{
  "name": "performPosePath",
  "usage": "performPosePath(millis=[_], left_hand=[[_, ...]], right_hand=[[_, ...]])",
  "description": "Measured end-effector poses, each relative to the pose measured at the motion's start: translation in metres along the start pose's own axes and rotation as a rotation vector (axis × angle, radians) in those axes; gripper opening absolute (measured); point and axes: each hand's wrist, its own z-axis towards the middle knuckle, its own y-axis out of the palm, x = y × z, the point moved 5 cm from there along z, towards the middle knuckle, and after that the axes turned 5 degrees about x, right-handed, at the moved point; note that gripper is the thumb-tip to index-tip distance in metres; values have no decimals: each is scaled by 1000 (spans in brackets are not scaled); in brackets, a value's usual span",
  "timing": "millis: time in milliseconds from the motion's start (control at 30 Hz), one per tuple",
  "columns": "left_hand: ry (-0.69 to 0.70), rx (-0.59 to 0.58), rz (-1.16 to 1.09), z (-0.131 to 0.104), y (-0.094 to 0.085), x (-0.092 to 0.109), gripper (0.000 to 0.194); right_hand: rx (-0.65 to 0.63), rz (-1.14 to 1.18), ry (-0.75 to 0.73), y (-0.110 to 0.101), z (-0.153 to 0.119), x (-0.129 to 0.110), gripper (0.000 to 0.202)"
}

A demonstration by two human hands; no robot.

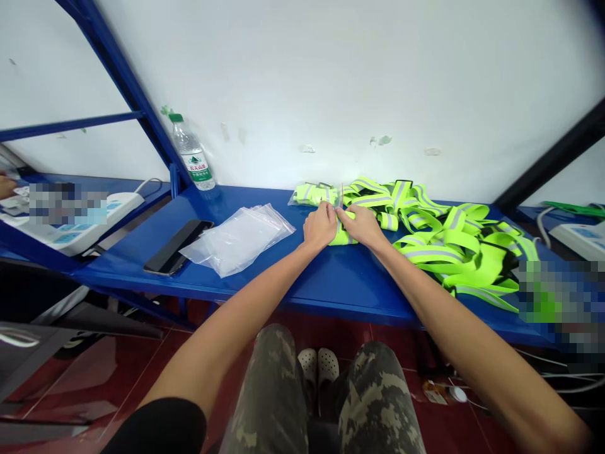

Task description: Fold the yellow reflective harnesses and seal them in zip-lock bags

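Note:
Both hands meet over the middle of a blue table (350, 284). My left hand (321, 225) is closed on the left side of a folded yellow-green reflective strap (343, 237), and my right hand (362, 225) closes on its right side. Just behind them lies a clear bag with a folded reflective strap inside (312, 193). A large loose pile of reflective straps with black buckles (454, 243) spreads to the right. Left of my hands is a stack of clear zip bags (241, 239), partly over a black phone (177, 247).
A water bottle with a green cap (195, 154) stands at the back left by the white wall. Blue frame bars rise at the left, a dark one at the right. White power strips (89, 221) lie on the neighbouring surfaces. My knees are below the table edge.

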Motion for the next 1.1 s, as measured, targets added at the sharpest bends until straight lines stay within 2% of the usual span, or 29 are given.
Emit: performPosePath(millis=[167,367,600,800,900,967,1100], left_hand=[[121,-85,-71,10,3,-3,36],[172,-179,-263,19,-2,-12,38],[175,-201,-451,18,-6,-20,43],[71,-255,-642,19,4,-26,51],[25,-310,-690,18,4,-28,52],[4,-287,-668,18,-2,-27,53],[13,-162,-625,18,-20,-23,56]], right_hand=[[51,30,44,6,0,1,49],[84,165,128,10,-5,-7,73],[76,365,178,11,-3,-12,76],[-71,641,174,14,-6,-6,56],[-200,832,210,16,-12,-3,64],[-249,880,218,16,-14,-4,72],[-207,779,125,9,-12,-7,81]])
